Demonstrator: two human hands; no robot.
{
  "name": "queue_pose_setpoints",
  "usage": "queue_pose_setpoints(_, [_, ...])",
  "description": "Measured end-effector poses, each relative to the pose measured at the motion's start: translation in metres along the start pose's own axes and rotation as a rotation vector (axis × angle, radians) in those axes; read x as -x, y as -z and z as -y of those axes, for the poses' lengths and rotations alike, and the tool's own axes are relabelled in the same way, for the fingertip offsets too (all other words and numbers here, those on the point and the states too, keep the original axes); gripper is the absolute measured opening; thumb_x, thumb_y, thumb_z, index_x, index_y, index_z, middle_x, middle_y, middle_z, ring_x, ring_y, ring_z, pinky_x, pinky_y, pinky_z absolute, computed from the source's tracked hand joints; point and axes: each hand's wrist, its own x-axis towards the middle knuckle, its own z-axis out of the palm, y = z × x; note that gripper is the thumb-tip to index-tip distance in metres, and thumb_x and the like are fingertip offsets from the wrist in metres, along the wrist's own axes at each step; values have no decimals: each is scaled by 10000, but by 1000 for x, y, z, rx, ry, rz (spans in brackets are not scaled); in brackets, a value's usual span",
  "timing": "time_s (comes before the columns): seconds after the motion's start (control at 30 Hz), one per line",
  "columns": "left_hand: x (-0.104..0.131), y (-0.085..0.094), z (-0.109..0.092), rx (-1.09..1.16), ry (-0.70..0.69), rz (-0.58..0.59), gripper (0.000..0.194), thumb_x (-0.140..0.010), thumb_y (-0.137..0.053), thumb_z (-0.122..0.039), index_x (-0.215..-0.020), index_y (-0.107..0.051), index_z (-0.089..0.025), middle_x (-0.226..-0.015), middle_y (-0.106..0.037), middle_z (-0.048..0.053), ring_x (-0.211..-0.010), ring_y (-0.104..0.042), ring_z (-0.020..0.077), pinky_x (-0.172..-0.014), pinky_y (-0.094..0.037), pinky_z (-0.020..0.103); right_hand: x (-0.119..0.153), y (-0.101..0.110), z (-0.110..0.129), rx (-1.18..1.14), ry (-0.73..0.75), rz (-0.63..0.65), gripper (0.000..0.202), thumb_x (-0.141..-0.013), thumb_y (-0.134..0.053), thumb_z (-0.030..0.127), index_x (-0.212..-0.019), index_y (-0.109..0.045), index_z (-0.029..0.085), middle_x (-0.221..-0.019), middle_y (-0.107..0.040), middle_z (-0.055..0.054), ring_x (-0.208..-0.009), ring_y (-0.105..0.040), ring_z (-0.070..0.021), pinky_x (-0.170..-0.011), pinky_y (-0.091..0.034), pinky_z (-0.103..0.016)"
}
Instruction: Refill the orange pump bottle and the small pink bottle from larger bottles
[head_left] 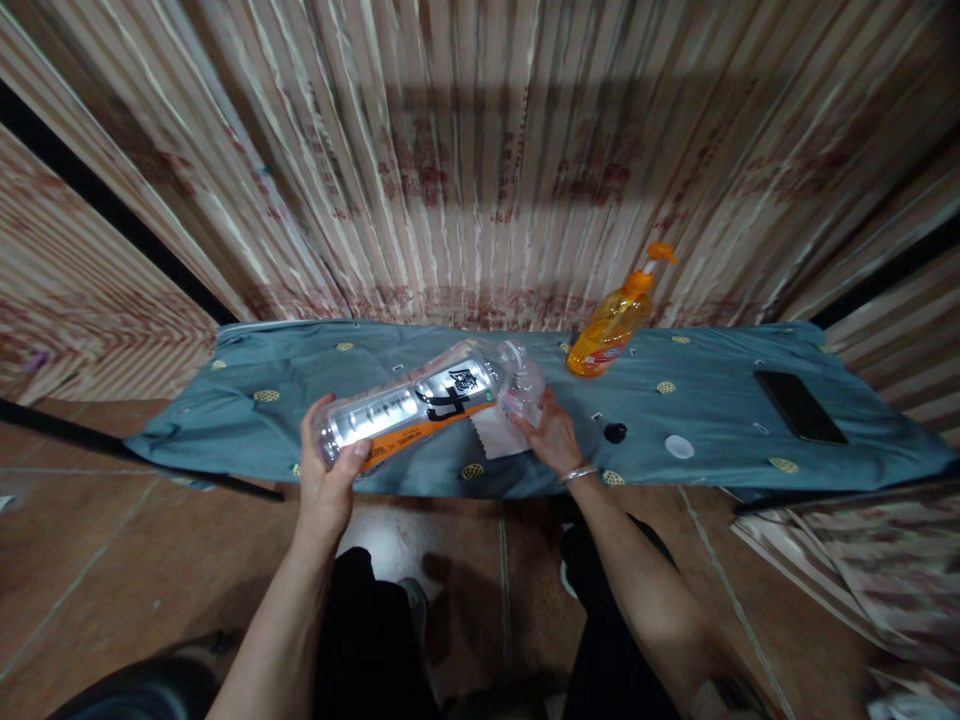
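A large clear plastic bottle (pixel 405 405) with a silver and orange label lies tilted in my left hand (pixel 330 470), whose fingers and thumb wrap round its base. The bottle's neck end points to the right and slightly away from me. My right hand (pixel 550 435) is closed on a smaller clear plastic container (pixel 523 392), close against the neck of the large bottle. Whether the two touch, and the exact shape of the small container, I cannot tell. Beneath them a white cloth or tissue (pixel 499 438) lies on the patterned blue-green tablecloth (pixel 420 480).
An orange pump bottle (pixel 606 330) stands behind and right of my hands. A small black cap (pixel 615 432), a white round disc (pixel 679 446) and a dark phone (pixel 799 407) lie farther right. Dark frame bars (pixel 120 205) and a striped curtain (pixel 465 200) surround the narrow table.
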Motion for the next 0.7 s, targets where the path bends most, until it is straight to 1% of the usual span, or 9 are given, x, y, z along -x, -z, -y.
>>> queue_pose_setpoints(0.1, [1,0,-3,-4,6,-38,858,-743,-874,-743,-1396,-630,-242,-1310,-728,107,-1173,-720,332,-1054,-601,461,0,-1,-3,-1,10,-2,518,-963,-797,397,-1396,-659,148,-1192,-867,-197,-1091,-853,-371,-922,-652,-424])
queue_pose_setpoints(0.2, [1,-2,-9,-60,-33,-43,793,-763,-846,-775,-1320,-650,-246,-1254,-745,98,-1155,-724,338,-1051,-605,473,0,-2,-5,-12,35,-20,487,-962,-793,399,-1385,-672,190,-1188,-877,-173,-1083,-856,-364,-898,-655,-410])
queue_pose_setpoints(0.27, [1,-3,-12,-67,-47,-40,788,-766,-835,-792,-1300,-666,-238,-1230,-752,98,-1144,-729,341,-1048,-614,477,0,-3,-6,-14,46,-33,482,-959,-796,411,-1375,-681,198,-1182,-881,-167,-1083,-857,-362,-881,-656,-401])
queue_pose_setpoints(0.37, [1,-4,-16,-43,-46,-36,805,-767,-825,-801,-1305,-684,-219,-1249,-755,109,-1168,-734,351,-1073,-621,485,-1,-3,-6,-8,32,-22,530,-956,-805,432,-1391,-676,158,-1193,-877,-194,-1099,-857,-377,-899,-662,-415])
queue_pose_setpoints(0.47, [1,-4,-18,-44,-30,-16,809,-781,-808,-800,-1330,-679,-220,-1240,-755,104,-1146,-738,347,-1071,-627,490,-1,-2,-6,0,17,5,548,-964,-792,406,-1419,-662,129,-1199,-872,-210,-1096,-859,-381,-925,-666,-433])
queue_pose_setpoints(0.6, [3,-5,-19,-25,-42,-28,842,-769,-822,-798,-1352,-667,-210,-1205,-759,103,-1101,-738,345,-1052,-628,495,-1,-2,-6,-3,45,-13,524,-968,-785,405,-1406,-664,145,-1207,-870,-205,-1085,-857,-377,-909,-670,-435])
queue_pose_setpoints(0.7, [4,-6,-19,-32,-46,-27,853,-788,-807,-800,-1391,-647,-218,-1216,-758,103,-1110,-734,350,-1053,-620,499,-1,-1,-5,7,53,-9,513,-970,-789,416,-1395,-670,155,-1211,-870,-206,-1085,-861,-379,-902,-671,-428])
